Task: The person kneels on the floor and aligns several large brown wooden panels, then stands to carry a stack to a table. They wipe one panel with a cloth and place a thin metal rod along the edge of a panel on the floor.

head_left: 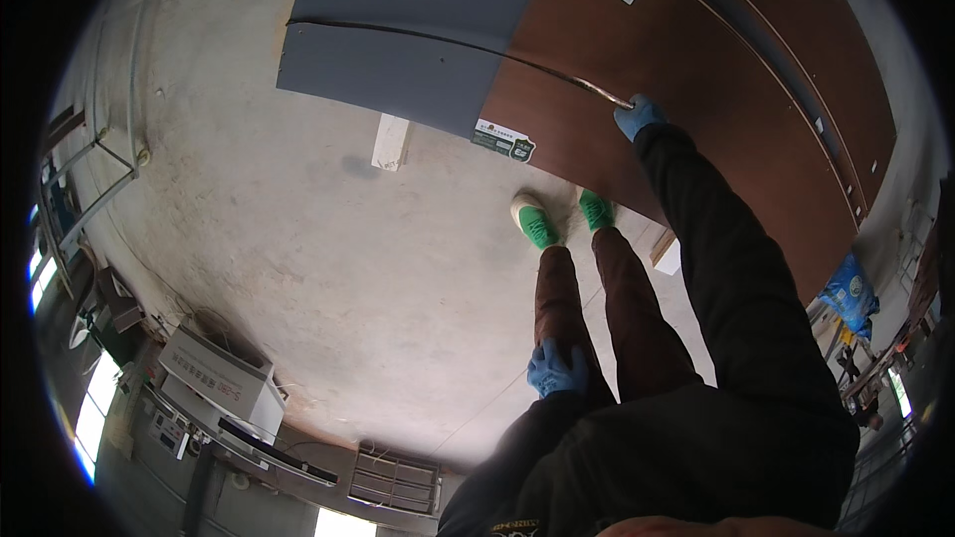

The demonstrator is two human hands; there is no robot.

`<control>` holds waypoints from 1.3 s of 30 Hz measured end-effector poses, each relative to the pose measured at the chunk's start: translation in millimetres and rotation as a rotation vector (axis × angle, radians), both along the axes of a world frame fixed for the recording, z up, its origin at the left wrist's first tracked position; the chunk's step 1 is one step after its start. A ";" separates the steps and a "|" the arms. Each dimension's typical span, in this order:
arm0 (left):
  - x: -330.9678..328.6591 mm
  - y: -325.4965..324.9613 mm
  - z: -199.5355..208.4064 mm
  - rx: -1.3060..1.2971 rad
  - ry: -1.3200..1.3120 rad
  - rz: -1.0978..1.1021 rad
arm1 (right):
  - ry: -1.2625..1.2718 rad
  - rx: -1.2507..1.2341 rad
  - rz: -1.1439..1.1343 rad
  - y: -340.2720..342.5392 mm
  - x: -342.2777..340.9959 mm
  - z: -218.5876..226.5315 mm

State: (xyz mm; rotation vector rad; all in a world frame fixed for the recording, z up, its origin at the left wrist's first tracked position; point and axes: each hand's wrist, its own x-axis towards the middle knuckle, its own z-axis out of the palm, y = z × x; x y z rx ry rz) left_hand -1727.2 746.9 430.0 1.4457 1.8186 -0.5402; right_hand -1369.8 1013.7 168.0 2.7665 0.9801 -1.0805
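My right hand point(637, 117), in a blue glove, is closed around the near end of a long thin rod point(600, 91). The rod looks shiny by the hand and dark farther left. It stretches across a brown panel point(587, 50) and a grey panel point(398, 70) on the floor; whether it touches them all along, I cannot tell. My left hand point(557, 368), also blue-gloved, lies on my left leg near the knee with its fingers spread and holds nothing.
A white block point(390, 142) juts from beneath the grey panel. At the lower left stands a pale machine point(219, 378) with a metal frame point(99, 189) beyond it. A blue bag point(849, 293) lies right of the panels. My green shoes point(537, 226) are by the panel edge.
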 end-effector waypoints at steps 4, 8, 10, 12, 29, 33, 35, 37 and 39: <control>10.8 88.8 -67.5 0.489 -0.206 -0.125 | 0.007 -0.098 0.030 -1.4 -8.3 3.2; 64.0 249.8 -165.7 0.649 -0.457 -0.223 | 0.009 -0.053 0.084 -6.3 -6.2 -1.6; 102.0 312.0 -202.1 0.587 -0.540 -0.203 | 0.004 -0.031 0.094 -9.1 -3.8 -10.3; 128.1 351.4 -228.7 0.571 -0.467 -0.289 | -0.031 0.038 0.084 -13.8 -2.8 -21.7; 147.9 370.1 -313.7 0.533 -0.217 -0.507 | -0.017 0.119 0.106 -31.7 12.0 -56.3; 144.3 371.6 -315.8 0.492 -0.232 -0.513 | 0.019 0.169 0.094 -32.6 14.4 -59.1; 143.2 371.8 -316.8 0.522 -0.237 -0.515 | 0.029 0.163 0.091 -32.0 15.6 -59.5; 142.9 371.5 -317.4 0.514 -0.237 -0.518 | 0.018 0.141 0.095 -31.0 16.2 -59.1; 142.7 371.5 -317.5 0.517 -0.237 -0.518 | -0.002 0.145 0.119 -30.2 16.0 -58.2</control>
